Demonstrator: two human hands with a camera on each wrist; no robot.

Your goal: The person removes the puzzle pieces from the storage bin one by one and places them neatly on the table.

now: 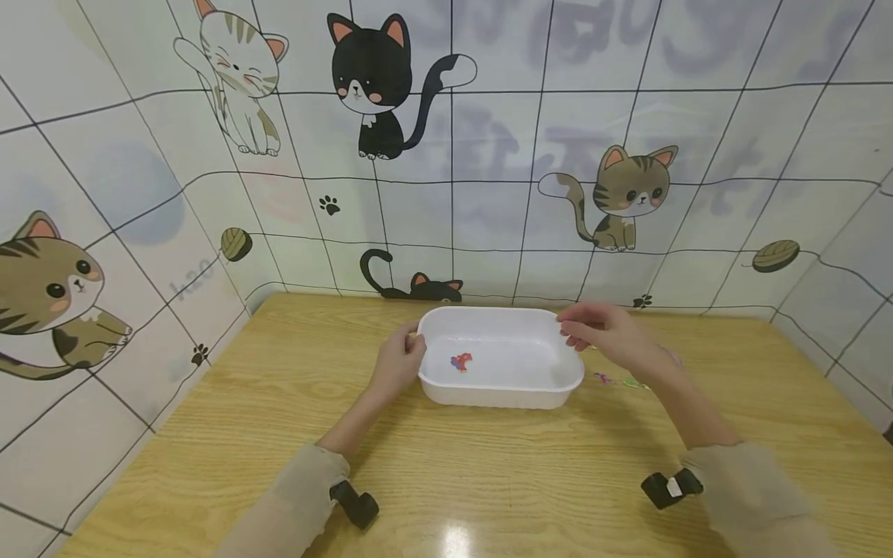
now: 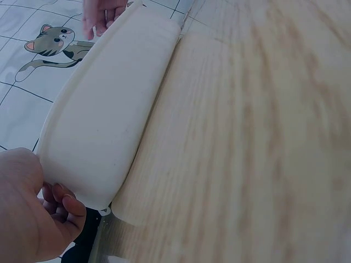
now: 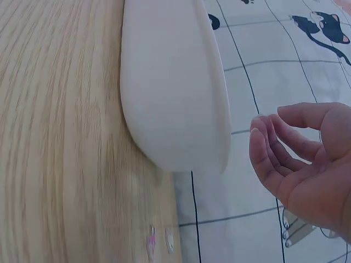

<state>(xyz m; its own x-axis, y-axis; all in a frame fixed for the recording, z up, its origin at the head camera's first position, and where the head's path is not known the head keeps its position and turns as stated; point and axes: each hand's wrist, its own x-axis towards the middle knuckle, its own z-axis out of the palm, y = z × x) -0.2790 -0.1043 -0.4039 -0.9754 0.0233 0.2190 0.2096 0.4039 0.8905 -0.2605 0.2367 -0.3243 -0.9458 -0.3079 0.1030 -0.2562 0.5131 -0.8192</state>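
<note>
A white plastic basin [image 1: 501, 397] with rounded corners stands on the wooden table. My left hand [image 1: 401, 358] grips its left end, thumb over the rim and fingers curled beneath it in the left wrist view. Inside the basin, toward the left, lies a small flat red and blue piece [image 1: 461, 362]. Over the basin's right end is my right hand [image 1: 608, 335], fingers loosely bent. In the right wrist view that hand [image 3: 304, 164] is apart from the basin's wall [image 3: 170, 87], and nothing shows between thumb and fingers.
Right of the basin, small flat colourful pieces lie on the table [image 1: 488, 480], among them a pink-purple piece [image 1: 603, 378] and a green piece [image 1: 635, 383], partly behind the right wrist. A cat-patterned sheet [image 1: 488, 209] hangs behind and beside the table.
</note>
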